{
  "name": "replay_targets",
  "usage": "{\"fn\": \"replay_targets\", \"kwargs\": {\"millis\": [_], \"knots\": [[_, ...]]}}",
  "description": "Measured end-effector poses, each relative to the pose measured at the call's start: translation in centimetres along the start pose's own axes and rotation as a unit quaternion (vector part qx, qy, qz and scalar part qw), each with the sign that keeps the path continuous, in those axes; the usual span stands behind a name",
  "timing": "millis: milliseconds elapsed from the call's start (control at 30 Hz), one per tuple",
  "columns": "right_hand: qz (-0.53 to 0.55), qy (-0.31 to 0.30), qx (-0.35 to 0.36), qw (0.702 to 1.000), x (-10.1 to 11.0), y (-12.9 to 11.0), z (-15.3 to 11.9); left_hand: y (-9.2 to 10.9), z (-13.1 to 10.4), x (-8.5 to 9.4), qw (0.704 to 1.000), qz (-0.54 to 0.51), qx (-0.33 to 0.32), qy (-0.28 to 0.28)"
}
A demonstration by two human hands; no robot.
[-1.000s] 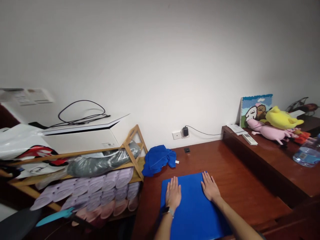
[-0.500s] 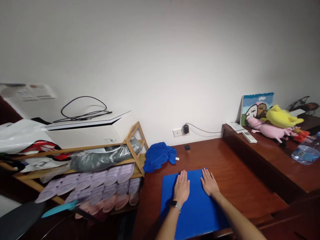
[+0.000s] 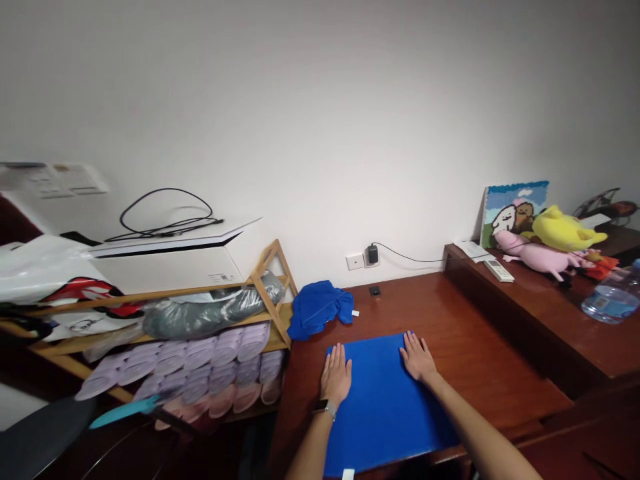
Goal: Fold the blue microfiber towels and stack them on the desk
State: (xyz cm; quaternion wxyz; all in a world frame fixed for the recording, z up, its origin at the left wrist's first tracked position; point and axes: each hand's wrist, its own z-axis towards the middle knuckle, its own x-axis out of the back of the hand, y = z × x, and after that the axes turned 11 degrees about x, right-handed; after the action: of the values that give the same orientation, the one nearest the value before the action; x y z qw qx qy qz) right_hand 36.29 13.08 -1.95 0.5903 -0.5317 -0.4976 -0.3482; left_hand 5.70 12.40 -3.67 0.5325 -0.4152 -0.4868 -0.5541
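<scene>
A blue cloth lies spread flat on the reddish-brown desk, with a small white tag showing at its near edge. My left hand, with a watch on the wrist, rests flat on the cloth's far left corner, fingers stretched out. On the far right corner, my right hand presses flat with its fingers extended. Neither hand grips anything. Behind my left hand, a crumpled blue cloth with a white tag sits at the desk's back left, apart from both hands.
A wooden rack with several slippers and a white box stands left. On the raised right surface are a remote, plush toys, a picture and a water bottle. A black plug sits in the wall.
My left hand has slid left across the spread cloth to its left edge. My right hand stays at the far right corner. A white tag now shows at the cloth's near edge.
</scene>
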Motion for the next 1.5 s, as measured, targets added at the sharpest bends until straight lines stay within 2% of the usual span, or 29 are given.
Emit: {"fn": "replay_targets", "kwargs": {"millis": [67,133,200,267,367,533,600,667,733,800,867,933,1000,1067,1200,1267,1367,1433,1500], "knots": [[-0.009,0.022,0.028,0.999,0.4,-1.9,0.4,1.3,0.0,0.3,1.0,-0.006,-0.009,0.02],[-0.007,0.049,0.093,0.994,0.2,-4.3,0.8,3.0,0.0,0.4,0.998,-0.018,-0.036,0.039],[0.009,0.046,0.15,0.988,-0.5,-6.3,1.2,4.4,-0.2,0.2,0.997,-0.027,-0.065,0.032],[0.025,0.027,0.173,0.984,-1.3,-7.1,1.3,5.1,-0.5,-0.3,0.997,-0.027,-0.072,0.008],[0.03,0.022,0.152,0.988,-2.3,-5.2,1.1,4.4,-0.8,-1.3,0.999,-0.018,-0.044,-0.001],[0.02,0.05,0.05,0.997,-2.3,1.0,0.7,0.8,-0.5,-2.2,1.0,-0.009,-0.015,0.017],[0.02,0.05,0.036,0.998,-1.8,2.1,0.8,-0.1,-0.3,-1.9,1.0,-0.008,-0.003,0.028],[0.019,0.045,0.031,0.998,-1.4,1.8,0.9,0.2,-0.2,-1.3,0.999,-0.006,0.014,0.038],[0.016,0.059,0.035,0.998,-1.2,0.3,0.7,1.7,-0.5,-0.5,0.999,-0.007,0.014,0.049],[0.02,0.092,0.055,0.994,-1.9,-1.9,0.1,4.1,-1.5,0.0,0.998,-0.021,-0.028,0.05],[0.03,0.117,0.088,0.989,-3.3,-4.1,-0.8,6.7,-3.0,-0.1,0.995,-0.043,-0.084,0.039],[0.038,0.116,0.115,0.986,-5.1,-5.4,-1.9,8.1,-4.7,-0.7,0.992,-0.058,-0.113,0.023],[0.039,0.108,0.127,0.985,-6.3,-5.6,-2.8,7.7,-6.1,-1.4,0.991,-0.06,-0.116,0.013],[0.036,0.099,0.119,0.987,-6.2,-4.7,-3.2,5.6,-6.8,-1.7,0.993,-0.052,-0.109,0.011],[0.027,0.072,0.063,0.995,-2.8,-1.6,-3.3,0.2,-6.6,-0.7,0.998,-0.029,-0.049,0.02],[0.026,0.055,0.048,0.997,-1.0,-0.9,-3.4,-1.1,-6.3,0.4,0.999,-0.023,-0.028,0.022],[0.03,0.07,0.054,0.996,-0.3,-1.8,-4.8,-0.4,-6.9,1.9,0.999,-0.026,-0.017,0.032],[0.038,0.106,0.078,0.991,-1.5,-3.4,-6.8,1.4,-8.4,2.4,0.997,-0.043,-0.034,0.048],[0.05,0.125,0.12,0.984,-3.5,-5.2,-9.2,3.4,-10.7,2.2,0.994,-0.063,-0.078,0.048]]}}
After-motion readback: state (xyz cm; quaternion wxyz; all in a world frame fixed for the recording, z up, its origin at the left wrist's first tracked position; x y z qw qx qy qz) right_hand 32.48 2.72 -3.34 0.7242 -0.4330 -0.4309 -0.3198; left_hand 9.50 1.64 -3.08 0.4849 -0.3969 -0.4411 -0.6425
